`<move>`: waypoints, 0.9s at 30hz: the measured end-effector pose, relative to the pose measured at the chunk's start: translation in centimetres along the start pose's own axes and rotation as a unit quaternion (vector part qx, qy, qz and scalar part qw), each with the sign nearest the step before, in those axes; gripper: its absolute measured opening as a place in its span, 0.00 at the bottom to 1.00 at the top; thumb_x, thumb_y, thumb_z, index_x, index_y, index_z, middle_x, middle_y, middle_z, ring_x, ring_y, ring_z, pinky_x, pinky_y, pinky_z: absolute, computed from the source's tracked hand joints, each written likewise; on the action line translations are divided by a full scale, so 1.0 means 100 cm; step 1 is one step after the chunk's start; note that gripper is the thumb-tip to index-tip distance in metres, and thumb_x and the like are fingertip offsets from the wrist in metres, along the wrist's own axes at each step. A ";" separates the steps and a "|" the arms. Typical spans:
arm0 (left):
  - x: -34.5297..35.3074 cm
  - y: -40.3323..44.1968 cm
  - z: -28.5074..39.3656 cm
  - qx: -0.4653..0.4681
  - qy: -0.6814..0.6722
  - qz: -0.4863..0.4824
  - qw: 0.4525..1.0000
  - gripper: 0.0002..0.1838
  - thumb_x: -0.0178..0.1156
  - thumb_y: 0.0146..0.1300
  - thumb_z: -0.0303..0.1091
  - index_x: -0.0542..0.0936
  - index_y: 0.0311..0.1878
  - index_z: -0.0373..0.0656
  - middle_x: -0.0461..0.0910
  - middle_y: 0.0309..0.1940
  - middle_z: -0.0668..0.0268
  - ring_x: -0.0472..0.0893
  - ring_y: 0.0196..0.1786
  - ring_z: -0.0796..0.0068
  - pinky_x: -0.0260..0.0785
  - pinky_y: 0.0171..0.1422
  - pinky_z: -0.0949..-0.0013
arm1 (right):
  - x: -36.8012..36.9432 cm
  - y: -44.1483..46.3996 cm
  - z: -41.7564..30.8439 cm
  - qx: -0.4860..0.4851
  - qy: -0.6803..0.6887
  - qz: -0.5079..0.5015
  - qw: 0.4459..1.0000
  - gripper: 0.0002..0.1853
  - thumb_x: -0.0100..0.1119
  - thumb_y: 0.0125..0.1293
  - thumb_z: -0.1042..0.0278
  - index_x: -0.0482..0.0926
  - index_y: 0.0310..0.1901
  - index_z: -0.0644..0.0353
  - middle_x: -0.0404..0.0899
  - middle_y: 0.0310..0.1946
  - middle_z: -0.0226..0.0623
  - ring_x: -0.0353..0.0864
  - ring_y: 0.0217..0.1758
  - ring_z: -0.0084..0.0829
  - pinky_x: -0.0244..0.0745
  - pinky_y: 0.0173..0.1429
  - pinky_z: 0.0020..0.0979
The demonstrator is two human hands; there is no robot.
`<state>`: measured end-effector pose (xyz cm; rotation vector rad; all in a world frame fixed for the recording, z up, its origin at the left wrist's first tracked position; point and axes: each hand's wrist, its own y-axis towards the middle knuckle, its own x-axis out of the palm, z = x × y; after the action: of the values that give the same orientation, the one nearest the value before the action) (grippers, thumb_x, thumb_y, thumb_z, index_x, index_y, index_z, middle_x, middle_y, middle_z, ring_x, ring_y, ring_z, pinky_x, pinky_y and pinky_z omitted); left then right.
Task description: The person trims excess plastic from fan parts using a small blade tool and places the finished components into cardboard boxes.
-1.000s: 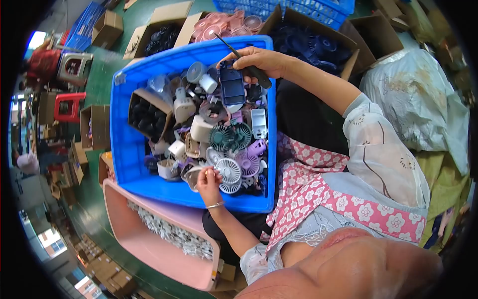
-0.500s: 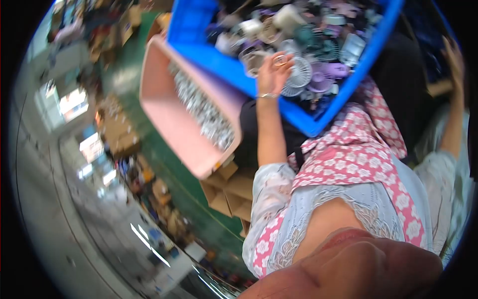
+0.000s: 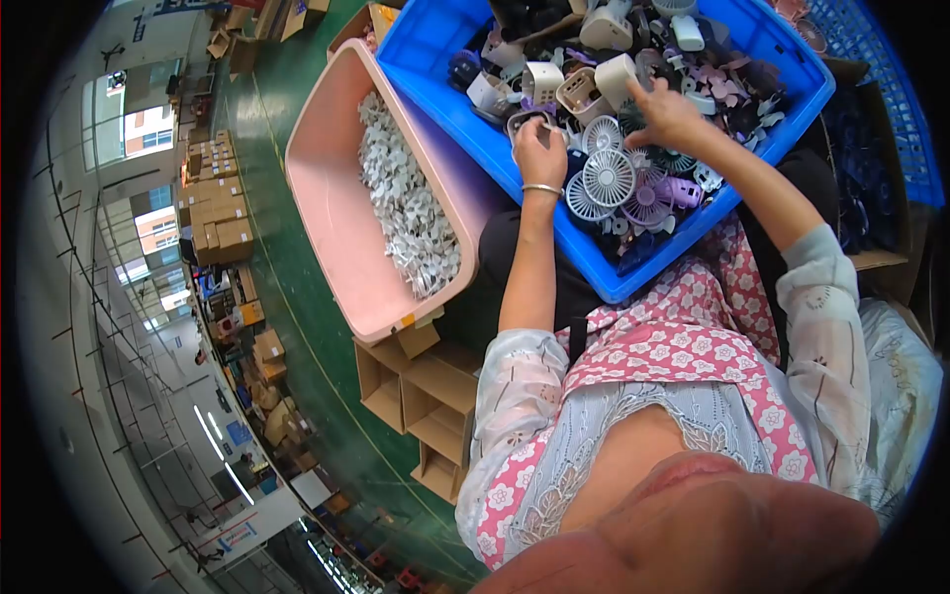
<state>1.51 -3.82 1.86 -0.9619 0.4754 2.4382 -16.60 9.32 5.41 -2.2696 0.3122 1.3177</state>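
we seem to be picking through the mixed parts [image 3: 582,95] in the blue crate [image 3: 612,288]: our right hand [image 3: 667,113] spreads its fingers apart beside the cream casing [image 3: 614,83], while our left hand [image 3: 540,156] bends its fingers at the pale hollow part [image 3: 517,120] near the crate's rim, and we cannot tell whether they clamp it. the next move, we judge, calls for a close grip on 1 part without dragging its neighbours, as the white fan guards [image 3: 608,178] and the purple piece [image 3: 681,191] crowd close by; the pink tub [image 3: 336,223] of white pieces [image 3: 404,203] stands just beside the crate.
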 end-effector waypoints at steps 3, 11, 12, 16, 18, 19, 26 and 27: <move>0.012 -0.008 -0.003 0.012 -0.064 -0.036 0.997 0.13 0.57 0.54 0.34 0.78 0.40 0.36 0.79 0.37 0.52 0.77 0.42 0.55 0.67 0.50 0.60 | 0.019 0.013 0.015 -0.024 0.002 0.008 1.000 0.42 0.71 0.37 0.44 0.65 0.51 0.59 0.76 0.40 0.57 0.77 0.47 0.50 0.74 0.48 0.43; -0.005 0.009 0.069 -0.150 -0.447 -0.255 0.844 0.19 0.50 0.66 0.46 0.75 0.47 0.39 0.79 0.40 0.63 0.80 0.41 0.73 0.74 0.44 0.72 | -0.084 -0.006 0.036 -0.181 0.786 -0.270 0.526 0.33 0.49 0.59 0.35 0.73 0.49 0.61 0.81 0.37 0.41 0.73 0.13 0.20 0.64 0.12 0.16; -0.005 0.013 0.077 -0.136 -0.461 -0.283 0.830 0.22 0.46 0.67 0.49 0.74 0.48 0.37 0.79 0.41 0.60 0.80 0.43 0.70 0.74 0.46 0.71 | -0.079 -0.003 0.036 -0.178 0.818 -0.197 0.510 0.37 0.44 0.59 0.32 0.69 0.54 0.62 0.77 0.44 0.45 0.76 0.28 0.26 0.70 0.29 0.25; 0.006 0.012 0.081 -0.132 -0.444 -0.301 0.833 0.26 0.44 0.67 0.54 0.74 0.46 0.35 0.79 0.39 0.59 0.80 0.42 0.70 0.74 0.45 0.71 | -0.076 -0.003 0.039 -0.245 0.856 -0.247 0.383 0.48 0.41 0.55 0.26 0.60 0.63 0.64 0.72 0.52 0.51 0.76 0.50 0.38 0.71 0.51 0.36; 0.009 0.008 0.073 -0.167 -0.403 -0.303 0.847 0.29 0.44 0.66 0.57 0.74 0.46 0.35 0.79 0.39 0.59 0.80 0.40 0.72 0.73 0.44 0.73 | -0.071 0.000 0.038 -0.298 0.841 -0.381 0.244 0.51 0.43 0.52 0.25 0.58 0.64 0.65 0.73 0.49 0.55 0.80 0.41 0.35 0.77 0.36 0.27; 0.009 0.008 0.073 -0.169 -0.394 -0.306 0.850 0.30 0.43 0.66 0.57 0.74 0.46 0.35 0.79 0.39 0.60 0.80 0.39 0.73 0.73 0.43 0.74 | -0.070 -0.002 0.038 -0.266 0.857 -0.354 0.263 0.52 0.43 0.51 0.24 0.57 0.64 0.65 0.73 0.47 0.57 0.81 0.35 0.33 0.76 0.26 0.23; 0.003 0.008 0.082 -0.222 -0.533 -0.349 0.738 0.42 0.34 0.59 0.71 0.70 0.50 0.36 0.76 0.44 0.53 0.79 0.45 0.62 0.74 0.46 0.64 | -0.067 0.001 0.044 -0.090 0.747 -0.180 0.633 0.31 0.44 0.62 0.36 0.72 0.51 0.58 0.80 0.34 0.36 0.68 0.14 0.17 0.63 0.15 0.19; 0.002 0.011 0.080 -0.226 -0.563 -0.368 0.705 0.44 0.35 0.57 0.73 0.68 0.53 0.36 0.75 0.46 0.52 0.77 0.47 0.59 0.75 0.47 0.59 | -0.068 -0.003 0.036 -0.103 0.625 -0.079 0.770 0.30 0.50 0.61 0.40 0.70 0.53 0.59 0.80 0.35 0.36 0.71 0.19 0.16 0.65 0.19 0.17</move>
<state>-3.52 -0.88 7.41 0.3263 -0.8209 1.8689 -22.59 11.10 9.85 -2.9383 0.3800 -0.4686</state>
